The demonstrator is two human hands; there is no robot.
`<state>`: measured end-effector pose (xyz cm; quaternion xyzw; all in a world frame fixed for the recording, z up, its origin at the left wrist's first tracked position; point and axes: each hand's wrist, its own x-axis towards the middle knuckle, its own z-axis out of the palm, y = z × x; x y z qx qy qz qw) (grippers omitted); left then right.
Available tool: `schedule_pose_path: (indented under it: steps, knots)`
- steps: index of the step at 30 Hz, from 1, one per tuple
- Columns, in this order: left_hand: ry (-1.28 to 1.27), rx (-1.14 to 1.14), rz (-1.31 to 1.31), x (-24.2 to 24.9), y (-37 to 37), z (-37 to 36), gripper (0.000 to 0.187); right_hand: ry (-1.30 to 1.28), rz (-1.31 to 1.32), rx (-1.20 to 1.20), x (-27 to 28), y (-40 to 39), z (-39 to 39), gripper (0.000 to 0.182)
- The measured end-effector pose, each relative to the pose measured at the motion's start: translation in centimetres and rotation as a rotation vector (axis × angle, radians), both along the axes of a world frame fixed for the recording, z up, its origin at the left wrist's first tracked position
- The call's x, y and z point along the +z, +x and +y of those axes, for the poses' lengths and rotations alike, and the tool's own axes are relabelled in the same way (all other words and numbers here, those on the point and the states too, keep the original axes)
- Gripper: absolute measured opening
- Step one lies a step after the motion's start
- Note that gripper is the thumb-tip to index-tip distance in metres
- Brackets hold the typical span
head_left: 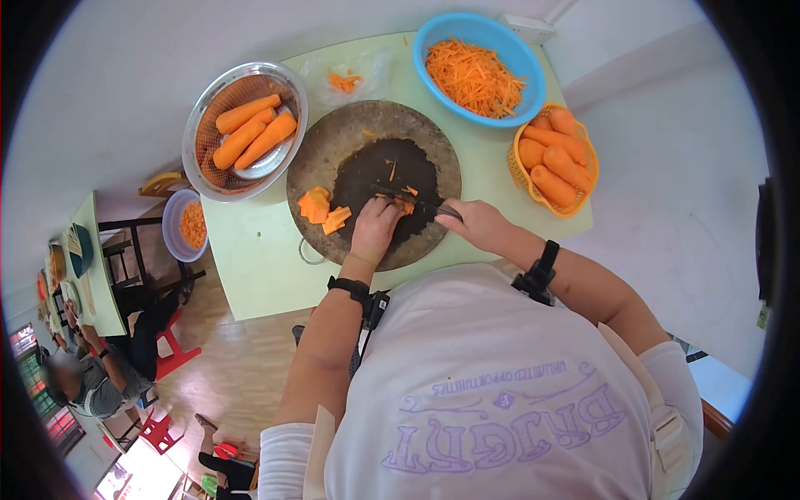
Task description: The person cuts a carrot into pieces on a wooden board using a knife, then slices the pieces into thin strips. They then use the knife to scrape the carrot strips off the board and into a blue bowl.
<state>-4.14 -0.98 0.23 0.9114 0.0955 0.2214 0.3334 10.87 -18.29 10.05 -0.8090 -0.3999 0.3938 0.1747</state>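
Observation:
My right hand (477, 226) is wrapped round the black handle of a kitchen knife (423, 202), its dark blade low over the round chopping board (317, 150). Just left of the blade, my left hand (377, 223) has its fingers curled down on carrot pieces (407, 207), partly hidden by the fingers. Cut carrot chunks (315, 205) and stacked carrot slices (337, 220) lie on the board, left of my left hand. A few thin carrot strips (392, 170) are scattered beyond the knife on the dark, wet-looking middle of the board.
A metal colander (193, 158) with peeled carrots stands at back left. A blue basin (423, 67) of shredded carrot and a yellow basket (518, 171) of carrots are at right. A plastic bag (372, 73) lies behind the board. Another person (117, 379) sits at far left.

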Motion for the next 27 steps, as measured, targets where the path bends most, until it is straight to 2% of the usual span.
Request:
schedule_pose_path:
  steps: [6,27]
  knots:
    - [0.001,0.008,-0.014,-0.1,0.0,0.0,0.015,-0.027,-0.045,0.016,2.9,-0.1,0.1,0.043]
    - [0.032,0.02,-0.004,-0.3,-0.1,-0.1,0.014,-0.069,-0.06,0.052,3.4,0.0,-0.4,0.047]
